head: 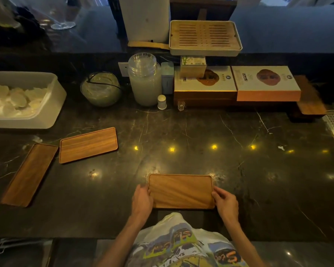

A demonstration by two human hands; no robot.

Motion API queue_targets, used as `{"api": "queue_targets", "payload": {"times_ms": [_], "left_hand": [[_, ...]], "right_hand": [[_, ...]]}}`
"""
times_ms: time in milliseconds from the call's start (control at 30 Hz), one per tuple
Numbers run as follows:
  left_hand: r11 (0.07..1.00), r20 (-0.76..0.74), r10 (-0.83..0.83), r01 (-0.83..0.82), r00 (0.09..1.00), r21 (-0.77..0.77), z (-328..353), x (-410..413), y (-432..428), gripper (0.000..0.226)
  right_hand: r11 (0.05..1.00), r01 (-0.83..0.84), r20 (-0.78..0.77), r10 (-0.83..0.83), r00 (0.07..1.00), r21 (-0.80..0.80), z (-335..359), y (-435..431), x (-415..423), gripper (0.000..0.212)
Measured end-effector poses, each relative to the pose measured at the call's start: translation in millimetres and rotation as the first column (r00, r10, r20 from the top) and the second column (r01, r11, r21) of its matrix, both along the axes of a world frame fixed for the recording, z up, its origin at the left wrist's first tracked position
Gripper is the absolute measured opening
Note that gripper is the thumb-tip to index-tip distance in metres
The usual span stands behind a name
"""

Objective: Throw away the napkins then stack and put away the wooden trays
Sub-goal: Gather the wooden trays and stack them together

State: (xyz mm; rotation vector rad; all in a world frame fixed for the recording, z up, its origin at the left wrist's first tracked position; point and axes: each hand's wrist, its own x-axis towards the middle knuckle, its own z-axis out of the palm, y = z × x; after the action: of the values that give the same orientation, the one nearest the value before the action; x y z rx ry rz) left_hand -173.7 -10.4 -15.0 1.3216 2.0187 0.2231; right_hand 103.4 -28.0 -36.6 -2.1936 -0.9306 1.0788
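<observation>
The person is holding the near wooden tray (181, 190) by its two short ends, with the left hand (142, 202) curling its fingers over the left edge and the right hand (227, 204) pinching the right edge the same way. The tray is sitting low over the dark marble table (201, 135), right at the front edge; whether it is resting on the stone or lifted just clear of it is hard to tell from this angle. No napkins are showing on any tray, so the clearing part looks finished and the stacking is the step in hand.

Two more trays are waiting well off to the left: the middle tray (88, 145), lying at a slight angle, and the long tray (28, 175) just beside it, turned more steeply, their corners nearly meeting. To stack cleanly, the held tray is best kept level with even pressure on both ends, carried left and lowered squarely so the raised rims are nesting rather than riding on each other. Since the three are lying at different angles, squaring the two on the table first would probably be saving fuss. The white tub (52, 105) behind them is sitting close, so the path should be staying low and forward of it.
</observation>
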Motion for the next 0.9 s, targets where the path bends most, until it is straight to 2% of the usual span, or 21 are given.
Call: {"api": "queue_targets", "payload": {"times_ms": [133,467,900], "left_hand": [[0.999,0.008,-0.016,0.016,1.000,-0.040,-3.2,-0.5,-2.5,0.020],[0.999,-0.046,-0.028,0.027,0.999,-0.018,-3.0,1.9,-2.5,0.020],[0.999,-0.021,-0.036,0.037,0.999,0.022,-1.6,-3.3,-0.7,0.022]], "right_hand": [[0.999,-0.029,0.029,0.029,0.999,0.014,-0.9,-3.9,-1.7,0.031],[1.000,-0.026,0.032,0.026,0.999,0.016,-4.7,-0.4,-2.3,0.032],[1.000,-0.012,0.009,0.011,1.000,0.026,-7.7,-4.2,-3.9,0.033]]}}
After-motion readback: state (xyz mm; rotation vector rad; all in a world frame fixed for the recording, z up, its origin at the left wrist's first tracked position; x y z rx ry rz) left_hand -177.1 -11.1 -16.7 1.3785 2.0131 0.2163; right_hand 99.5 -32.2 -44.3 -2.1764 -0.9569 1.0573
